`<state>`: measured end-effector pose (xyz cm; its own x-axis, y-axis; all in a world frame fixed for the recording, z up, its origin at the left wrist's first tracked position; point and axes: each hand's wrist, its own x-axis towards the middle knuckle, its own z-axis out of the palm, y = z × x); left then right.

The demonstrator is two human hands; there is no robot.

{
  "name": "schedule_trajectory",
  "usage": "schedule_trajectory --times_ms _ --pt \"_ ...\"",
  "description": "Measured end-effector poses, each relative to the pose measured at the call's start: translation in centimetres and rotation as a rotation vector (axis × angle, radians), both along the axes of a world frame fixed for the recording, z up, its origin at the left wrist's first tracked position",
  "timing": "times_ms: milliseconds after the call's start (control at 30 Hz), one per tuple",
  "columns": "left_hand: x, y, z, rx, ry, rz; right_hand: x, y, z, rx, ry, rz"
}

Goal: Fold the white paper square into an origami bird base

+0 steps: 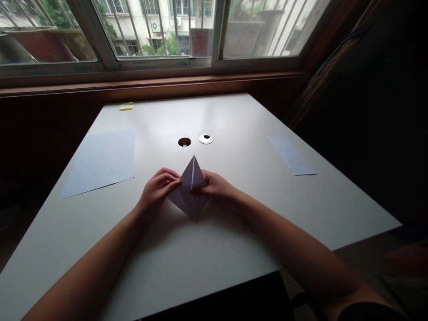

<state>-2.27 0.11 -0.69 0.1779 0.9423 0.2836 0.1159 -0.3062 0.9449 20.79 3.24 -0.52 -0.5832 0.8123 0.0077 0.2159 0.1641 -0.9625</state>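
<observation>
A folded sheet of pale paper [193, 203], diamond-shaped with a pointed top and a light seam down its upper middle, is held up just over the table. My left hand [161, 183] pinches its left edge between thumb and fingers. On the other side, my right hand [214, 183] grips the right edge, the thumb lying across the front near the centre seam. Its remaining fingers are mostly hidden behind the paper. The lower tip of the folded paper points down toward the tabletop; whether it touches I cannot tell.
Large blank sheets [103, 160] lie on the white table [207, 267] at left, and a narrow paper strip [291, 156] at right. Yellow sticky notes [126, 106] sit at the far left edge. Beyond the hands are a round cable hole [184, 142] and its cover [206, 139].
</observation>
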Motion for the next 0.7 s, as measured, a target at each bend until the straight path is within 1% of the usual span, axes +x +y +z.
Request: schedule_trajectory --times_ms 233,533,700 --pt "-0.04 0.24 -0.15 -0.014 -0.007 -0.025 -0.01 -0.12 -0.36 -0.009 0.013 0.026" --pt "-0.01 0.02 0.52 -0.029 0.093 -0.05 -0.13 -0.12 0.03 0.058 -0.052 0.011" --pt "0.01 0.08 0.38 -0.006 0.13 -0.058 -0.12 -0.15 0.04 0.061 -0.06 0.019"
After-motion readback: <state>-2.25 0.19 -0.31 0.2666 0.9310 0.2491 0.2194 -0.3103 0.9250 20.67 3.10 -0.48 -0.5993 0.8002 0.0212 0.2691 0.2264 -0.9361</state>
